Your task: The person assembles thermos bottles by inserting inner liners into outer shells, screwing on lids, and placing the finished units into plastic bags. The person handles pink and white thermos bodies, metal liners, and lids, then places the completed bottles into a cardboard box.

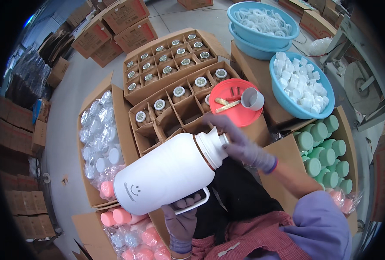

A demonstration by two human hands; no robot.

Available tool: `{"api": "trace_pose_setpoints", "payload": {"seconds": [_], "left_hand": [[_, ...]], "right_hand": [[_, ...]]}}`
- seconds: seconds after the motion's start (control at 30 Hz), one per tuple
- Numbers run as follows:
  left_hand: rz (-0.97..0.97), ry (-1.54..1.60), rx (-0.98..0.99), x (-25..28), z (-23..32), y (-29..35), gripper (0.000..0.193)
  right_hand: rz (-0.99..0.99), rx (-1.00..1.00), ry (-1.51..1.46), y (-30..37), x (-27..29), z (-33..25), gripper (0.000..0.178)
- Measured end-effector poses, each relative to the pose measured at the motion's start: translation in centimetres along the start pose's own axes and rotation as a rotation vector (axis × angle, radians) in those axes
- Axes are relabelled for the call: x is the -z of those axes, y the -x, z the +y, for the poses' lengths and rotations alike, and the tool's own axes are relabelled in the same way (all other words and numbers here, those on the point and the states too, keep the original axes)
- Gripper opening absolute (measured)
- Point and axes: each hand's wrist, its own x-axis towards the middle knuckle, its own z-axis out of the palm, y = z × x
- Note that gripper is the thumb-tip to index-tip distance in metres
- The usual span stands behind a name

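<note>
A large white thermos jug (166,173) with a small smiling-face print lies tilted across my lap, its neck pointing up and to the right. My left hand (181,223), in a grey-purple glove, supports it from below, fingers curled by the white handle (199,203). At the other end, my gloved right hand (246,149) is closed around the white neck collar (214,147), its fingers slightly blurred. A brown-orange band shows between collar and body. Beyond the jug stands a divided carton (168,119) with several white-ringed, glass-topped inserts in its cells.
A red plate (233,117) holds a translucent cup (252,99) and small sticks. Blue basins hold white rings (261,21) and white caps (303,82). Cartons hold green lids (326,158), bagged pale-blue lids (101,134) and pink lids (144,238). Another divided carton (166,56) stands farther back.
</note>
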Motion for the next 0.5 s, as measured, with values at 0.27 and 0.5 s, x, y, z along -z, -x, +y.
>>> {"api": "trace_pose_setpoints", "payload": {"seconds": [0.27, 0.5], "left_hand": [[-0.069, 0.271, 0.093, 1.6, 0.6, -1.7, 0.051], [-0.117, 0.218, 0.078, 0.2, 1.2, -1.3, 0.047]], "right_hand": [[0.195, -0.256, 1.338, 0.5, 18.4, 15.2, 0.101], [-0.196, 0.481, 0.979, -1.9, 6.0, -3.3, 0.093]]}}
